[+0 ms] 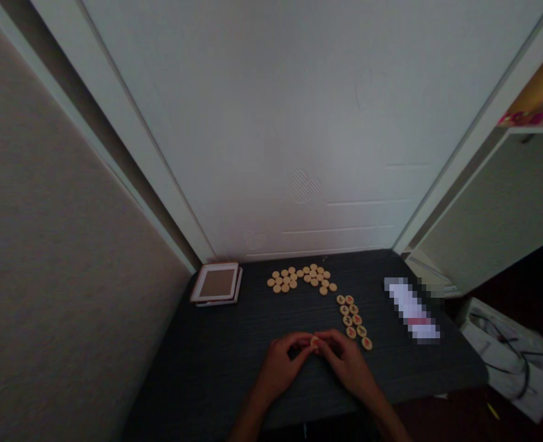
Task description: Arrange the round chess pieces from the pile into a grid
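Note:
My left hand [283,363] and my right hand [347,359] meet over the middle of a dark table [216,356]. Together their fingertips pinch one round wooden game piece [315,342]. To the right of the hands, several marked wooden pieces [354,321] lie face up in two short columns. Farther back, a curved cluster of several plain-faced wooden discs [301,278] lies on the table.
A flat white-framed tray or box [216,284] sits at the table's back left corner. A blurred white object [413,308] lies at the right. A white wall stands behind, a cabinet at the right, and a white bag [510,350] on the floor.

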Demonstrator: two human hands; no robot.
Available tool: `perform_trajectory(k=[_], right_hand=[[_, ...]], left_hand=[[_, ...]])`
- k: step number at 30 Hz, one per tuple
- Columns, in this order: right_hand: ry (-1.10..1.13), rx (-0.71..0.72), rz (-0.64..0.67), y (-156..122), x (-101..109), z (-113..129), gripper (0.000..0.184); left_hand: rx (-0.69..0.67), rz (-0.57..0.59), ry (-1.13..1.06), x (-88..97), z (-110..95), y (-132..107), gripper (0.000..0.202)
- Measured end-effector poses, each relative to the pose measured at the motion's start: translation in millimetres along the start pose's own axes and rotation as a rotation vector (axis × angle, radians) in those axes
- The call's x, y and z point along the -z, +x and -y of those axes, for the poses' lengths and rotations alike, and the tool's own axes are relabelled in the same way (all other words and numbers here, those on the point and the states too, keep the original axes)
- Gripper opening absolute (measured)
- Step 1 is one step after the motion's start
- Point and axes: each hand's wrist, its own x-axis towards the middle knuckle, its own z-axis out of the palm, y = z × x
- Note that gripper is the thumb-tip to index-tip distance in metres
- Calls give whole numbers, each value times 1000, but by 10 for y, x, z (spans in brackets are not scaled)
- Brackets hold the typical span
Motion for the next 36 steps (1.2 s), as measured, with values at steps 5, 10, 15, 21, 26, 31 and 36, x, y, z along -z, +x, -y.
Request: perform_trajectory(k=[5,10,15,21,26,31,36], right_hand=[[31,-3,60,-8,22,8,37],[-6,-25,29,-7,12,-10,38],[-44,-35,-22,2,-21,-21,40],[-93,1,-48,1,-27,-29,39],[-60,14,-9,-10,7,26,38],[-54,22,40,-7,21,46,37],[-63,36,8,-18,3,25,38]], left_hand=[[14,-10,-25,5,-11,12,24],[12,12,-30,7,9,2,23],[7,25,-9,8,36,-7,22],[-1,5,4,-18,22,-6,21],[-5,-10,17,-25,-39,-6,23],[-7,-28,-9,-16,-81,-3,24],[-2,-44,-60,7,-92,5,27]])
